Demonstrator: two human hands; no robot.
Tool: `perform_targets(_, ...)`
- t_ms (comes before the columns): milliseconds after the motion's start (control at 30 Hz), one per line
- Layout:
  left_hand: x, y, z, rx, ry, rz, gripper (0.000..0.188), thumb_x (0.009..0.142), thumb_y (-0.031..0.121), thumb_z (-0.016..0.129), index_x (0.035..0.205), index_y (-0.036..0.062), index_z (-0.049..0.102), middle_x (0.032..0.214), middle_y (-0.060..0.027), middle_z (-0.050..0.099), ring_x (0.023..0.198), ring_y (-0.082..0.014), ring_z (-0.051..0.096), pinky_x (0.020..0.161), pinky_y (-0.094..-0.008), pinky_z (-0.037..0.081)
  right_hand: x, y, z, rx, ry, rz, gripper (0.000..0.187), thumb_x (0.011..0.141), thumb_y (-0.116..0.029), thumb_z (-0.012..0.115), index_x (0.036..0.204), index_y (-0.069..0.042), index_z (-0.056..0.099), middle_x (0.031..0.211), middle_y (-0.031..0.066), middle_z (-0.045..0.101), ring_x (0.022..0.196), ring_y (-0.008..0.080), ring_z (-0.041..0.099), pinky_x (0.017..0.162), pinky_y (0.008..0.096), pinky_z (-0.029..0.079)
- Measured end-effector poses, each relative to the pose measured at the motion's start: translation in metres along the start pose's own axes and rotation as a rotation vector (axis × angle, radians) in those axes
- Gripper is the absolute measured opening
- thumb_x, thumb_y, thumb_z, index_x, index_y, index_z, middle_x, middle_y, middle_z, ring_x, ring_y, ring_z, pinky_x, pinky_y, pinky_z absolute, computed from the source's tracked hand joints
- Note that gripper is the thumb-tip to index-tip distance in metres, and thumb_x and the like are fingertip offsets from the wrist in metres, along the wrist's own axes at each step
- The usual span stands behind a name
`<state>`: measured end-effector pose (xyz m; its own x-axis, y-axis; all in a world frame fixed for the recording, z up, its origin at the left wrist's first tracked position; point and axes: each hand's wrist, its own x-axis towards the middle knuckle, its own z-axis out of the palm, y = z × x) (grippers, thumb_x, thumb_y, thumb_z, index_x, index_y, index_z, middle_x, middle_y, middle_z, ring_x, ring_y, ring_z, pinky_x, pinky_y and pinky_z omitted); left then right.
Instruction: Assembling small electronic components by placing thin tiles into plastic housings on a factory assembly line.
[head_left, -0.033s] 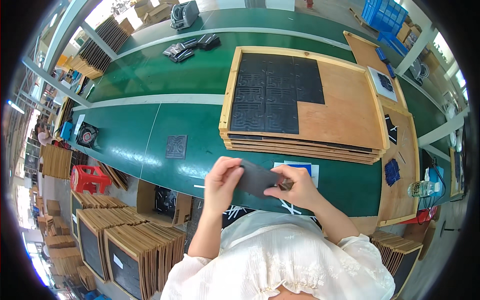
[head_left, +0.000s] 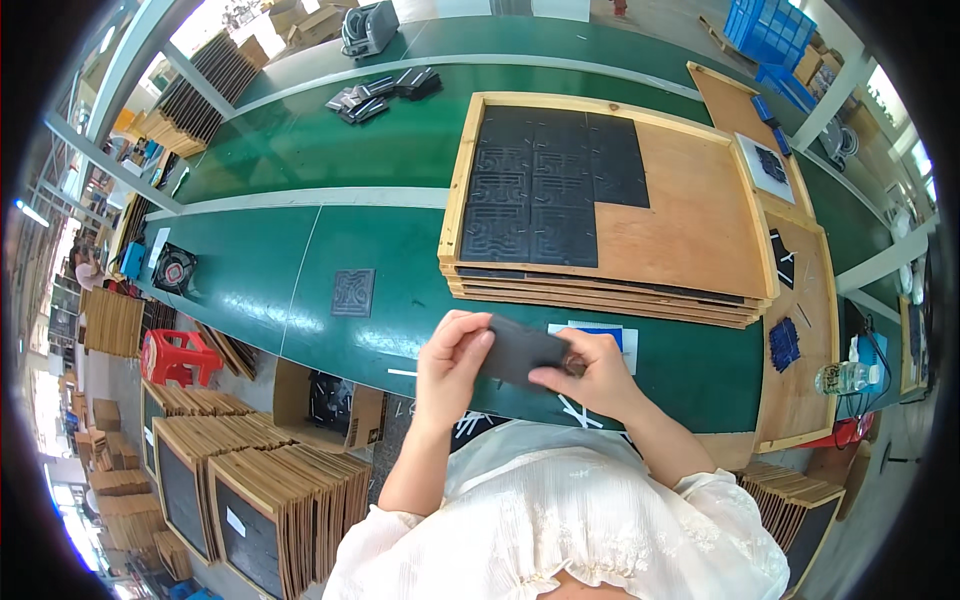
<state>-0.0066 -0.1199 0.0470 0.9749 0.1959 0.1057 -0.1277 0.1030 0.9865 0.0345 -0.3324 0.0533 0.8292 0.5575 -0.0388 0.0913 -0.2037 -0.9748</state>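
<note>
Between my two hands, a dark grey square tile (head_left: pixel 522 352) is held over the near edge of the green table (head_left: pixel 250 255). My left hand (head_left: pixel 452 358) pinches its left edge with thumb and fingers. On the opposite edge, my right hand (head_left: pixel 597 375) grips it, closed. The face toward me looks plain; the other is hidden. A similar tile with a raised maze-like pattern (head_left: pixel 353 293) lies on the table to the left. Beyond my hands, a wooden-rimmed tray (head_left: pixel 690 235) tops a stack and holds several black patterned tiles (head_left: pixel 530 190) on its left side.
White strips (head_left: pixel 577 412) lie by the table's near edge, and a blue-and-white card (head_left: pixel 628 345) sits behind my right hand. Dark packets (head_left: pixel 385 95) rest at the back. A small fan (head_left: pixel 174 268) stands left, a clear bottle (head_left: pixel 832 378) right. Stacked boards (head_left: pixel 290 510) fill the lower left.
My left hand and the tile have shifted slightly to the right, and the tile's angle has changed a little. My right hand stays nearly in place.
</note>
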Motion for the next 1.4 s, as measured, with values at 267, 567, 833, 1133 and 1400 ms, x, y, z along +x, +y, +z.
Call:
perform_targets(267,-0.013,-0.015,0.022,-0.533,-0.100,-0.319,0.048,0.106,0.031,0.050,0.146,0.0040,0.045,0.131,-0.0090,0.058,0.116,-0.0216,0.060,0.096,-0.0405,0.051,0.003,-0.003,-0.009,-0.563,0.510,-0.513,0.021,0.077,-0.010,0.080,0.090,-0.007,0.064,0.071,0.0069,0.060,0.062,0.0267,0.063,0.055,0.0341,0.050)
perform_targets(567,-0.015,-0.012,0.040,-0.922,-0.439,-0.636,0.078,0.101,0.069,0.026,0.149,0.0092,0.041,0.136,-0.0183,0.058,0.119,-0.0370,0.062,0.095,-0.0556,0.055,0.010,-0.014,-0.033,-0.697,0.228,-0.561,0.034,0.074,-0.030,0.084,0.092,-0.011,0.063,0.082,0.0043,0.063,0.072,0.0242,0.062,0.058,0.0351,0.049)
perform_targets(833,-0.021,-0.008,0.054,-0.863,-0.297,-0.552,0.086,0.099,0.073,0.023,0.151,0.0047,0.037,0.134,-0.0184,0.059,0.112,-0.0374,0.065,0.091,-0.0509,0.055,0.017,-0.011,-0.040,-0.803,0.373,-0.591,0.030,0.078,-0.028,0.082,0.086,-0.009,0.061,0.081,0.0056,0.062,0.072,0.0251,0.061,0.057,0.0348,0.048)
perform_targets(1133,-0.029,-0.030,0.065,-0.808,-0.227,-0.472,0.076,0.101,0.068,0.031,0.146,0.0074,0.043,0.138,-0.0111,0.056,0.129,-0.0270,0.054,0.107,-0.0490,0.044,0.011,-0.016,-0.017,-0.654,0.361,-0.575,0.028,0.076,-0.024,0.084,0.087,-0.011,0.061,0.081,0.0038,0.064,0.072,0.0245,0.062,0.061,0.0349,0.051)
perform_targets(1400,-0.012,-0.019,0.045,-0.510,-0.292,-0.298,0.074,0.103,0.061,0.039,0.153,0.0071,0.035,0.139,-0.0102,0.051,0.130,-0.0227,0.047,0.109,-0.0393,0.038,-0.012,-0.030,-0.001,-0.335,-0.021,-0.640,0.026,0.075,-0.021,0.086,0.086,-0.010,0.064,0.080,0.0023,0.065,0.071,0.0221,0.063,0.062,0.0325,0.050)
